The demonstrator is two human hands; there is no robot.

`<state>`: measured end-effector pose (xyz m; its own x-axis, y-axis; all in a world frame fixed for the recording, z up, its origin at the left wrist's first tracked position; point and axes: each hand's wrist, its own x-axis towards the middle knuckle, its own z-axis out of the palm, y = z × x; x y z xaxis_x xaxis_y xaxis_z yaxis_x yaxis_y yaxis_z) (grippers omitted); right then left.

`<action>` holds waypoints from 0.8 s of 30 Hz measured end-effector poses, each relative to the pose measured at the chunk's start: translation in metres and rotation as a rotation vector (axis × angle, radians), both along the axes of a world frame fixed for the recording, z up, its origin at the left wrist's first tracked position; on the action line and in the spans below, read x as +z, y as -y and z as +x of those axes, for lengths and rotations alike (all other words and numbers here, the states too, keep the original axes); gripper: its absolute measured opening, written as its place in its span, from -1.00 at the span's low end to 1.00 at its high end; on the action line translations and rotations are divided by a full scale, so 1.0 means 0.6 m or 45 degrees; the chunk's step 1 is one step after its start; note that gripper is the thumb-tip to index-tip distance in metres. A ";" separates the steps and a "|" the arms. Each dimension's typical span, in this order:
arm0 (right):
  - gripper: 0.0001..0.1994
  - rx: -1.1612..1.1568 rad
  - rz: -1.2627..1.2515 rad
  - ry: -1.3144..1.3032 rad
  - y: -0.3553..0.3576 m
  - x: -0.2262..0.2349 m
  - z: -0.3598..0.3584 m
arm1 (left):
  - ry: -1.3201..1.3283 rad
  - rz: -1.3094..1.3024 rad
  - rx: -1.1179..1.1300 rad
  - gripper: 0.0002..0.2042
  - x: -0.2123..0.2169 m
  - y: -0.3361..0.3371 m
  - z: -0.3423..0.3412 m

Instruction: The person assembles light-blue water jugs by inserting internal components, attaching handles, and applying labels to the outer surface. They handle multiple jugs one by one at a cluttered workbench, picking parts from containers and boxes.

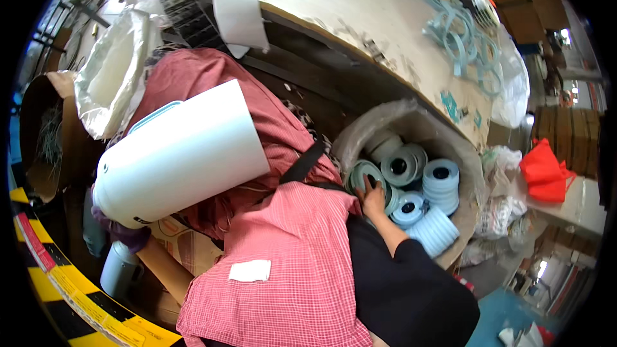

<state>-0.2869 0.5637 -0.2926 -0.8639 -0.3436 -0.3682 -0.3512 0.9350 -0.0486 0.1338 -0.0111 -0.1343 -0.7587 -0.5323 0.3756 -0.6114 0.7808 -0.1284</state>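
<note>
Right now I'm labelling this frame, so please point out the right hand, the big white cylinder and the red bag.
right hand (371,198): head view, on the back of the hand.
big white cylinder (183,154): head view, on its curved side.
red bag (545,172): head view, on its front.

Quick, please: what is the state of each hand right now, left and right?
Left hand: in a purple glove, under the big white cylindrical container; its grip cannot be told.
Right hand: bare, reaching into the sack, fingers on a pale green tape roll.
</note>
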 end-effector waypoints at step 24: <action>-0.42 0.642 -0.068 -0.102 0.041 -0.036 -0.085 | -0.415 -0.131 -0.029 -0.46 -0.027 -0.064 -0.122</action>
